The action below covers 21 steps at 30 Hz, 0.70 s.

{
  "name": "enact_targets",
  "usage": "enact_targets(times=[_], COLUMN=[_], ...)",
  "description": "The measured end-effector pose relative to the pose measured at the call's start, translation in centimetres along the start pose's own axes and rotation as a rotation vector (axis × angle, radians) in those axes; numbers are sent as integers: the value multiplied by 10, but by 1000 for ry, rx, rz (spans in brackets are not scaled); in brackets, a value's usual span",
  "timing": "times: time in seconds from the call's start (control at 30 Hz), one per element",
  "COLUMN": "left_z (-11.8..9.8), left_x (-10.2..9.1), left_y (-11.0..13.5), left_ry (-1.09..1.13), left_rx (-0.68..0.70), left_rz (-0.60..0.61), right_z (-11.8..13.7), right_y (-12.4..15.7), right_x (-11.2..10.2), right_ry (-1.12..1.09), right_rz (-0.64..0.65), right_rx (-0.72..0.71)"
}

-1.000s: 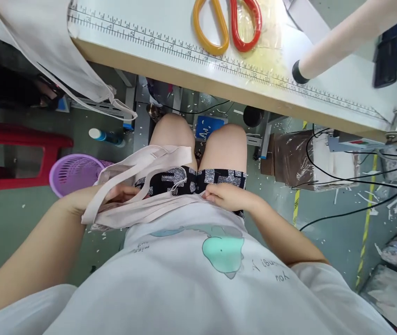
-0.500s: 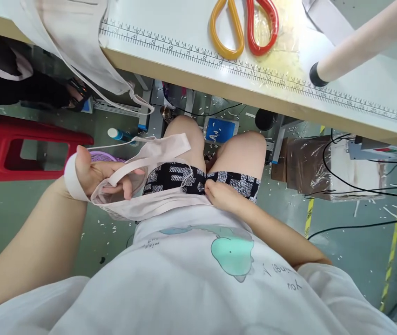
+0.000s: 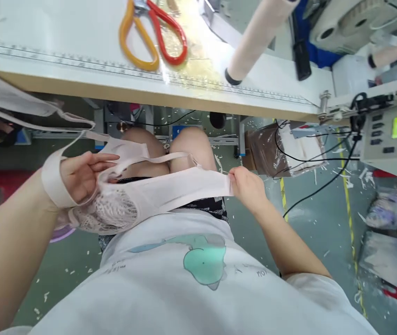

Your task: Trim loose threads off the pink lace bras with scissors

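A white worktable (image 3: 62, 28) with a printed ruler strip runs beyond the fingers of both hands, above a grey-green floor (image 3: 324, 223) strewn with scraps. At far left, pale cloth (image 3: 13, 88) drapes over the table edge, beyond the left fingers. The person's left hand (image 3: 81, 179) has its fingers loosely spread, with a strap looped around its wrist side. The pale bra (image 3: 173, 190) stretches between both hands over the lap, its lace cup just beside the left fingers. Scissors (image 3: 152, 37) with yellow and red handles lie on the table beyond it. The right hand (image 3: 249, 188) pinches the band's end between thumb and fingers. Farther right of those fingers stands a control panel (image 3: 393, 135) with a lit green screen.
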<state>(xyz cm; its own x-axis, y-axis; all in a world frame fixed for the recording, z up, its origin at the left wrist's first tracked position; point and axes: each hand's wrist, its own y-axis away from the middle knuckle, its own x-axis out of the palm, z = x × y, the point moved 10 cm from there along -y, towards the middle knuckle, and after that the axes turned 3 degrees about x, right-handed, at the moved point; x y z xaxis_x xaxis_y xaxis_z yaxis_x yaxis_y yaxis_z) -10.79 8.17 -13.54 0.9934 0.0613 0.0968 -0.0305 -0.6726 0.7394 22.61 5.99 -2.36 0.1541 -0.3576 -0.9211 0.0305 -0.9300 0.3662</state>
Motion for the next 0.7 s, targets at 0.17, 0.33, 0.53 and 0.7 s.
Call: enact_targets(times=[0.17,0.33,0.53,0.7], left_z=[6,-20,-36,18], left_x=[6,-20,-51,-90], left_y=[-20,-12,0,-12], left_ry=[59,160,150,63], left_rx=[-82,114,395,193], left_rz=[-117,-262,-360,-483], right_z=[-50,-98,-125,-131], right_y=[19,38,43,43], right_x=[27,55,60,74], right_ry=[54,111,180,219], right_rz=[28,134,148,250], right_rx=[140,325,346,312])
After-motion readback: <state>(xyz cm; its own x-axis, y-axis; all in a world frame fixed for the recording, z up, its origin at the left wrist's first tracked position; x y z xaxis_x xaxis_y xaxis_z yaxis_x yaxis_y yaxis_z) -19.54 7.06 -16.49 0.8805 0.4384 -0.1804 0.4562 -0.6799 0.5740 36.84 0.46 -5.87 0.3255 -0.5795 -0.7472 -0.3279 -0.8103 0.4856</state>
